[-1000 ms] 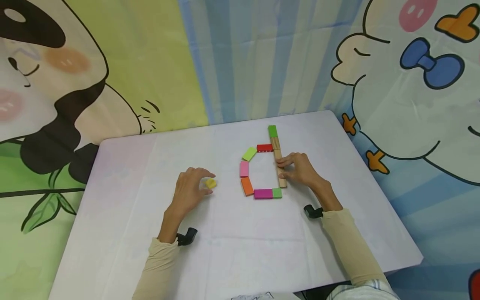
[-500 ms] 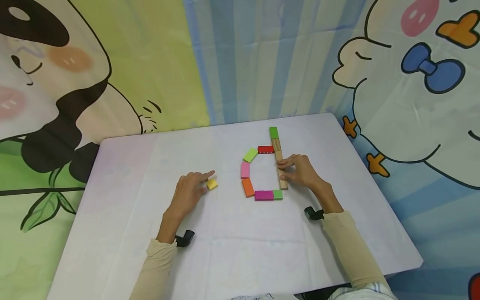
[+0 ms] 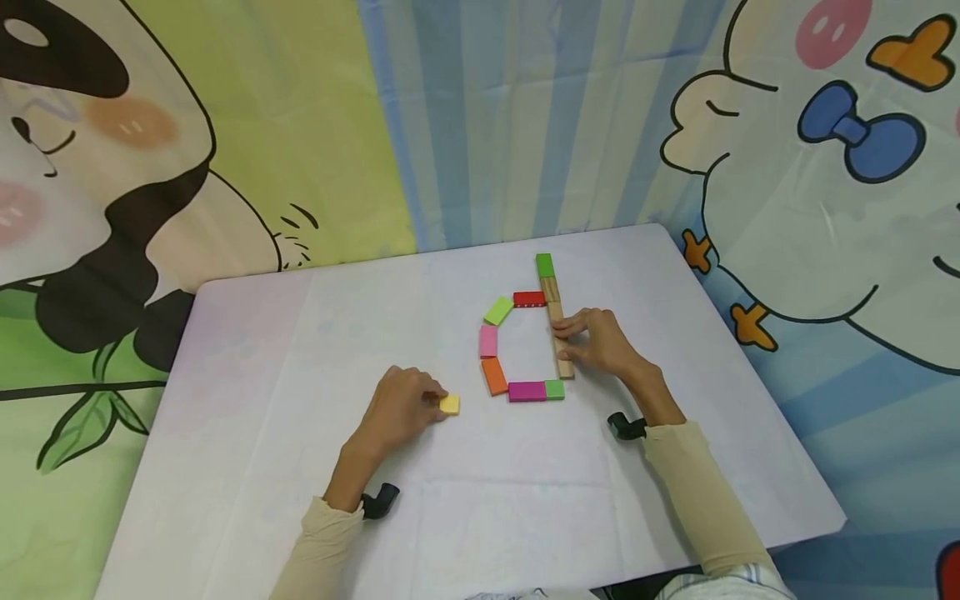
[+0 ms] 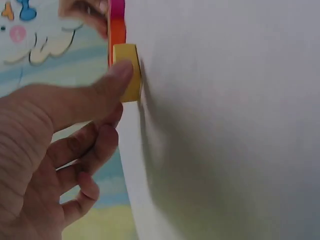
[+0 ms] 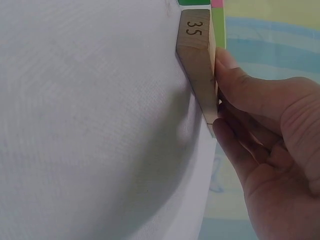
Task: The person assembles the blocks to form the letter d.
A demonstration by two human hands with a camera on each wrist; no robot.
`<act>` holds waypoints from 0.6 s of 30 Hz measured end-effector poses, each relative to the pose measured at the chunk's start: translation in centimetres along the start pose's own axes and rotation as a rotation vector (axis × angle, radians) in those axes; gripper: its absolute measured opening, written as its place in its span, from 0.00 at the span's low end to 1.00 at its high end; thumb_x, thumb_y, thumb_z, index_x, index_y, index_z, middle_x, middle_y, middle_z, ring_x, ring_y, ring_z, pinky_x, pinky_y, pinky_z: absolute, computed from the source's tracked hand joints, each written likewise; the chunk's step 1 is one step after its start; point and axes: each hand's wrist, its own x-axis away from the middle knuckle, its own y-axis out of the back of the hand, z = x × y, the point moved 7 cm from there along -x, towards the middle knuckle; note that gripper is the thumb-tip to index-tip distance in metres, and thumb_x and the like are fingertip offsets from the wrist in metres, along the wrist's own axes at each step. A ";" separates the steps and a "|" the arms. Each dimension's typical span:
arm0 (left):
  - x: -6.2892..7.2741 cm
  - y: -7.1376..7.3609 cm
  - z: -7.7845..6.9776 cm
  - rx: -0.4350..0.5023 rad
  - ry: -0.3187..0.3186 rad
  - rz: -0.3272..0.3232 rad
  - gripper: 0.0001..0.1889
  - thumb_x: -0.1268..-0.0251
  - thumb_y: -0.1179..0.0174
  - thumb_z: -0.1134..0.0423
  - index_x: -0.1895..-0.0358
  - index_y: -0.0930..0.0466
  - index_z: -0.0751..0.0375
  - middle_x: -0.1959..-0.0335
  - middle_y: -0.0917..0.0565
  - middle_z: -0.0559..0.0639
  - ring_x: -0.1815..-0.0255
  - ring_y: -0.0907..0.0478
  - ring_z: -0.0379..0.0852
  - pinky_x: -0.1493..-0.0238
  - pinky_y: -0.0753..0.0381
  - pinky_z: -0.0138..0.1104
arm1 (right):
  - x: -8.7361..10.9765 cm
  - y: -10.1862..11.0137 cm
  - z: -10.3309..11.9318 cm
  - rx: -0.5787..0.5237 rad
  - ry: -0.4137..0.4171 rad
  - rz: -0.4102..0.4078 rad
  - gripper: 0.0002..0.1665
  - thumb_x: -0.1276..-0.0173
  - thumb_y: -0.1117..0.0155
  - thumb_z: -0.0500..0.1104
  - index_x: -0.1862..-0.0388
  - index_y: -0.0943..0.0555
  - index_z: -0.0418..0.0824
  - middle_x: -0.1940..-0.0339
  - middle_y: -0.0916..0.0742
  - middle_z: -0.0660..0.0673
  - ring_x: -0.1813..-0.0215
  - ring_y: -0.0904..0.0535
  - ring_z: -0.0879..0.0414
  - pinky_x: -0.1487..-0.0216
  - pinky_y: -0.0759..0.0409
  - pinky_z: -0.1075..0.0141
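My left hand (image 3: 405, 407) pinches a small yellow block (image 4: 131, 75) between thumb and fingers, close over the white table, left of the block figure. My right hand (image 3: 603, 340) rests its thumb and fingertips on a pale wooden block (image 5: 197, 60) whose end is marked 35. That block belongs to a straight column topped by a green block (image 3: 544, 265). Curving left from the column are a red block (image 3: 529, 299), a lime block (image 3: 498, 311), a pink block (image 3: 488, 342), an orange block (image 3: 494, 377), a magenta block (image 3: 527, 392) and a small green block (image 3: 554, 389).
The white table (image 3: 465, 517) ends at the back against a patterned cloth (image 3: 495, 117) with cartoon animals and stripes. Black wrist mounts (image 3: 381, 501) sit below both hands, at the beige sleeves (image 3: 708, 492).
My left hand has taken hold of the yellow block after hovering beside it, and has brought it toward the near side and right. The right hand stays at the wooden block.
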 end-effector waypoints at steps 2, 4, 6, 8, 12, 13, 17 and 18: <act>0.6 -0.7 -2.0 -0.028 -0.071 0.025 0.13 0.51 0.12 0.61 0.61 0.04 0.53 0.69 0.09 0.40 0.66 0.20 0.38 0.54 0.28 0.38 | 0.1 0.0 0.0 0.004 -0.004 0.004 0.25 0.42 0.13 0.34 0.44 0.08 0.36 0.35 0.09 0.41 0.30 0.17 0.38 0.19 0.30 0.38; 1.1 -1.4 -4.2 -0.047 -0.155 0.044 0.12 0.51 0.12 0.59 0.65 0.06 0.51 0.73 0.13 0.38 0.68 0.24 0.36 0.56 0.31 0.35 | 0.2 0.1 0.1 0.003 -0.008 0.003 0.25 0.42 0.13 0.34 0.44 0.08 0.36 0.35 0.09 0.41 0.30 0.17 0.37 0.19 0.31 0.38; 1.5 -2.1 -6.5 -0.070 -0.238 0.059 0.11 0.50 0.12 0.58 0.69 0.08 0.49 0.77 0.18 0.36 0.69 0.29 0.36 0.58 0.35 0.34 | 0.2 0.2 0.1 0.006 -0.011 0.003 0.25 0.42 0.13 0.34 0.44 0.08 0.36 0.35 0.09 0.40 0.30 0.17 0.37 0.18 0.32 0.37; 1.6 -3.0 -8.6 -0.102 -0.318 0.078 0.13 0.47 0.13 0.56 0.75 0.13 0.47 0.80 0.23 0.36 0.70 0.32 0.36 0.59 0.38 0.33 | 0.3 0.2 0.1 0.008 -0.015 0.001 0.25 0.42 0.13 0.34 0.44 0.08 0.36 0.36 0.09 0.40 0.29 0.18 0.37 0.17 0.33 0.37; 1.2 -4.9 -12.5 -0.211 -0.465 0.095 0.15 0.40 0.18 0.51 0.77 0.15 0.44 0.79 0.23 0.37 0.68 0.28 0.38 0.58 0.37 0.33 | 0.2 0.3 0.1 0.007 -0.016 -0.002 0.24 0.41 0.13 0.33 0.45 0.08 0.36 0.36 0.09 0.40 0.30 0.17 0.37 0.19 0.31 0.37; 1.0 -5.3 -13.4 -0.247 -0.498 0.092 0.14 0.39 0.19 0.50 0.77 0.14 0.44 0.77 0.21 0.37 0.67 0.26 0.39 0.57 0.35 0.33 | 0.2 0.3 0.1 0.007 -0.015 -0.007 0.24 0.41 0.13 0.33 0.45 0.08 0.36 0.36 0.09 0.40 0.30 0.17 0.37 0.19 0.30 0.38; 0.0 -6.8 -16.2 -0.370 -0.581 0.055 0.08 0.35 0.23 0.49 0.69 0.09 0.43 0.70 0.14 0.38 0.60 0.21 0.41 0.52 0.30 0.36 | -0.1 0.3 0.1 0.010 -0.007 -0.012 0.24 0.42 0.13 0.34 0.45 0.08 0.36 0.37 0.08 0.41 0.31 0.16 0.38 0.19 0.30 0.38; -0.3 -7.2 -16.7 -0.393 -0.594 0.047 0.06 0.34 0.24 0.51 0.68 0.08 0.43 0.69 0.13 0.38 0.60 0.20 0.41 0.52 0.30 0.36 | -0.1 0.2 0.1 0.012 -0.005 -0.010 0.25 0.42 0.13 0.34 0.44 0.08 0.36 0.37 0.08 0.41 0.31 0.16 0.38 0.19 0.31 0.38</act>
